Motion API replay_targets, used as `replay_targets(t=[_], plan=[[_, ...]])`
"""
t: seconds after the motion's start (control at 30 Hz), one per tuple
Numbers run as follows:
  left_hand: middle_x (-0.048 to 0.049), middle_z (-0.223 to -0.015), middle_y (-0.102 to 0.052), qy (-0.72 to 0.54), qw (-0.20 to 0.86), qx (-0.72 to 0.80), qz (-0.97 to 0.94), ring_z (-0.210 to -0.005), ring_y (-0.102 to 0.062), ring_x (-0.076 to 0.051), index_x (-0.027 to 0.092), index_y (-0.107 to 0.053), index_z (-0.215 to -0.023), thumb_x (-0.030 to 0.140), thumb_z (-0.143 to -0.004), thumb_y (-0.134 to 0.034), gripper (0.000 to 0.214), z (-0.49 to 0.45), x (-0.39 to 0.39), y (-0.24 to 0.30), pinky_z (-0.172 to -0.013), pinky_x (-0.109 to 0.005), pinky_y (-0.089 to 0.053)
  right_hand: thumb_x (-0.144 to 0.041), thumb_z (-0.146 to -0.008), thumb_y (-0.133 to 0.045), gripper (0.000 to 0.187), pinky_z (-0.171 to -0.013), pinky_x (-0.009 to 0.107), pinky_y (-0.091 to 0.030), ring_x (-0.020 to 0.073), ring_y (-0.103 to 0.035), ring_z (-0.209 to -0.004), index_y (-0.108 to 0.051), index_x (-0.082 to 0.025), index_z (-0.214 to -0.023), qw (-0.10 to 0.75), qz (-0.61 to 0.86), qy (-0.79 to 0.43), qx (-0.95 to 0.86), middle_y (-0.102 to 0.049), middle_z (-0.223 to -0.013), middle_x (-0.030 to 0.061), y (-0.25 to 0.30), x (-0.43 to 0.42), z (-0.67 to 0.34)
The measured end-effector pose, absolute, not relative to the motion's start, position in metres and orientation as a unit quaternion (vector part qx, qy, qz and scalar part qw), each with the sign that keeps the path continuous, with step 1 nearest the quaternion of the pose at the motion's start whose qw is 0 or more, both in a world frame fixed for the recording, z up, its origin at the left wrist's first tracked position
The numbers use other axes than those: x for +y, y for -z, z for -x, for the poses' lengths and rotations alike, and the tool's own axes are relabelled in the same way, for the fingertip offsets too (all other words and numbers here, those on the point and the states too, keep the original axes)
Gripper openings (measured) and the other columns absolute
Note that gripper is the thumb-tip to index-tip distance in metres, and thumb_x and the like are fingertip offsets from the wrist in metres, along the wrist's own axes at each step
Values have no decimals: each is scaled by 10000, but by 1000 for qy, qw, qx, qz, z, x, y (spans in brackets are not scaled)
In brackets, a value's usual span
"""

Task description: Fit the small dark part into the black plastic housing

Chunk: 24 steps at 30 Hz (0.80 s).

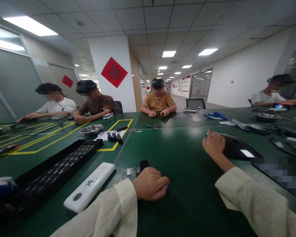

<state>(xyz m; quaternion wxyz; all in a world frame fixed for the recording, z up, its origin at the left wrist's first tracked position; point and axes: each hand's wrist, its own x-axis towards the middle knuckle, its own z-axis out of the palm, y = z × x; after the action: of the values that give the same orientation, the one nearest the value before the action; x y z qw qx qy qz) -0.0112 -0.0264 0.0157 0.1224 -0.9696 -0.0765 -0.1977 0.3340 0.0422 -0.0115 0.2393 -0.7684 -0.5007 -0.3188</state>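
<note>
My left hand (pixel 151 183) hovers or rests over the green table, its fingers curled together. A tiny blue bit shows at its fingertips, too small to name. Just behind that hand are a small black block (pixel 143 164) and a crumpled clear plastic bag (pixel 123 173). My right hand (pixel 214 144) reaches forward at the left edge of a flat black bag-like piece (pixel 236 146) with a white label. Its fingers are bent together, and a small dark, shiny tip shows beyond them. What it grips is mostly hidden.
A white device marked 26 (pixel 91 186) and a long black tray (pixel 56 164) lie to the left. Farther off are a metal bowl (pixel 91 129), black clips (pixel 114 137) and a green-handled tool (pixel 151 126). Several people sit around the table. Cables and bags lie at right.
</note>
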Motion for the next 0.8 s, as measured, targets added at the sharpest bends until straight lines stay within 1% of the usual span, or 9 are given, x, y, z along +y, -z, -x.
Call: replay_targets(t=[0.07, 0.13, 0.2, 0.27, 0.37, 0.47, 0.53, 0.67, 0.8], plan=[[11, -524, -533, 196, 125, -72, 970, -468, -492, -108, 172, -528, -832, 206, -834, -370, 162, 10, -27, -16, -446, -261, -331, -370, -819, -470, 536, -902, 477, -265, 356, -411, -1103, -425, -46, -1245, 215, 815, 312, -439, -521, -1108, 227, 16, 35, -370], [11, -522, -532, 193, 121, -73, 971, -468, -494, -107, 175, -529, -835, 208, -832, -373, 160, 10, -28, -16, -447, -257, -333, -487, -772, -511, 658, -885, 489, -265, 383, -404, -1104, -412, -50, -1255, 196, 853, 259, -409, -494, -1151, 248, 20, 29, -400], [10, -525, -535, 190, 117, -77, 972, -471, -497, -107, 176, -532, -844, 212, -834, -372, 164, 10, -28, -16, -448, -256, -333, -562, -756, -499, 752, -863, 464, -294, 389, -409, -1110, -371, -49, -1290, 194, 870, 176, -418, -478, -1180, 265, 24, 26, -422], [9, -532, -543, 184, 115, -81, 973, -475, -501, -106, 177, -536, -852, 217, -839, -370, 171, 10, -27, -16, -454, -255, -334, -637, -738, -470, 844, -846, 461, -307, 398, -427, -1097, -332, -37, -1315, 201, 879, 101, -420, -465, -1187, 294, 25, 26, -434], [6, -539, -553, 175, 116, -83, 974, -478, -501, -107, 174, -541, -854, 222, -843, -367, 180, 11, -27, -16, -464, -257, -332, -721, -680, -464, 955, -866, 501, -266, 430, -382, -1136, -292, -52, -1340, 199, 884, 63, -418, -439, -1209, 315, 25, 28, -438], [8, -543, -557, 170, 110, -85, 976, -475, -498, -109, 173, -545, -857, 231, -854, -354, 199, 11, -27, -16, -465, -261, -328, -747, -610, -518, 1021, -876, 551, -206, 466, -319, -1164, -313, -52, -1330, 183, 881, 71, -431, -446, -1193, 323, 24, 30, -437], [9, -546, -560, 166, 106, -85, 977, -477, -499, -110, 174, -546, -862, 236, -860, -352, 204, 11, -27, -16, -466, -261, -328, -735, -586, -554, 1019, -869, 558, -201, 475, -324, -1153, -341, -49, -1309, 177, 881, 73, -433, -460, -1172, 323, 23, 31, -437], [10, -544, -561, 166, 108, -85, 977, -485, -511, -108, 176, -546, -858, 237, -853, -368, 188, 11, -27, -16, -466, -259, -332, -688, -592, -590, 996, -891, 513, -218, 439, -402, -1110, -336, -21, -1286, 164, 892, 63, -416, -479, -1138, 326, 21, 34, -440], [20, -512, -542, 168, 116, -86, 975, -452, -494, -101, 178, -535, -855, 243, -859, -360, 187, 12, -26, -14, -451, -252, -320, -655, -590, -610, 983, -915, 517, -176, 422, -469, -1042, -322, 15, -1249, 178, 898, 97, -390, -521, -1052, 333, 21, 35, -436]])
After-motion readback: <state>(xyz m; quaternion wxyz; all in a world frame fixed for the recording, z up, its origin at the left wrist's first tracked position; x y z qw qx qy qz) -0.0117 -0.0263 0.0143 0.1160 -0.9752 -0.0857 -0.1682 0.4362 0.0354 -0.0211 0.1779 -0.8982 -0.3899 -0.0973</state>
